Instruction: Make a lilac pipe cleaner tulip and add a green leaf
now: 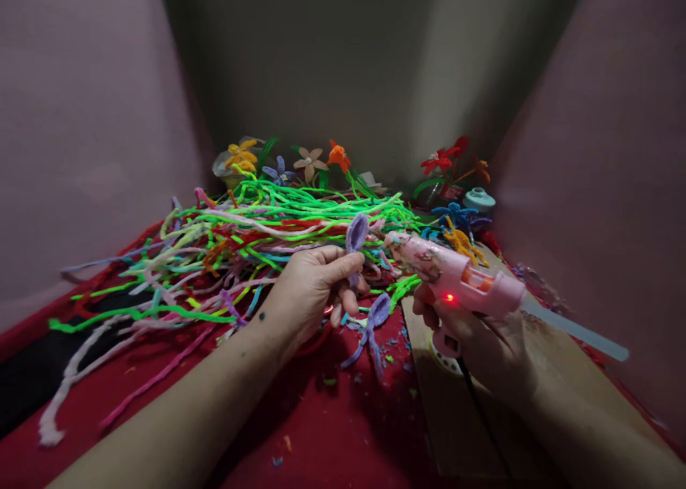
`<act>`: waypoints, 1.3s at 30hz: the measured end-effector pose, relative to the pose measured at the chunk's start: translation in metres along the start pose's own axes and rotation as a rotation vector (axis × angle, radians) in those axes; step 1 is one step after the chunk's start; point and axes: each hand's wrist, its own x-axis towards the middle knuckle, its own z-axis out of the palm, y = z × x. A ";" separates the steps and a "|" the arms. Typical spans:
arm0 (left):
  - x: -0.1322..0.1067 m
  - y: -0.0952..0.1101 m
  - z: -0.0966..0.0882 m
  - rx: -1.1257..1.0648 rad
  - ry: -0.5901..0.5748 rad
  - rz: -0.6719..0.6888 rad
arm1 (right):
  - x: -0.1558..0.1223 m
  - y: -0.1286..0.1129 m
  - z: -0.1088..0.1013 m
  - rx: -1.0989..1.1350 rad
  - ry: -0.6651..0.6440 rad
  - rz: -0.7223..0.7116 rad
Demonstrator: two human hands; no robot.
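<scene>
Purple fuzzy petal (356,235) is sitting pinched in the left hand (316,289), while the right hand (461,324) is gripping the pink glue gun (461,278) at its 3 o'clock, so the nozzle's probably risking dripping hot glue onto those fingers (343,264).

Fuzzy lilac pipe-cleaner loop (356,233) stands upright; pink plastic glue gun (461,278) (red light on) has its nozzle just beside it.

Pinkish walls (80,117), dim corner (321,60), red cloth (348,439), probably.
</scene>
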 end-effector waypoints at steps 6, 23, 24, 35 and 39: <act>-0.003 -0.003 0.006 0.093 0.037 -0.024 | -0.001 0.004 -0.002 0.154 -0.007 0.124; -0.007 0.006 0.013 0.171 0.091 -0.043 | 0.002 -0.012 0.007 0.113 0.026 0.110; -0.007 0.006 0.013 0.167 0.090 -0.043 | 0.002 -0.012 0.006 0.100 0.035 0.105; -0.008 0.004 0.012 0.182 0.091 -0.037 | 0.002 -0.007 0.008 0.094 0.040 0.095; -0.007 0.004 0.012 0.183 0.088 -0.036 | 0.002 -0.004 0.006 0.036 0.031 0.081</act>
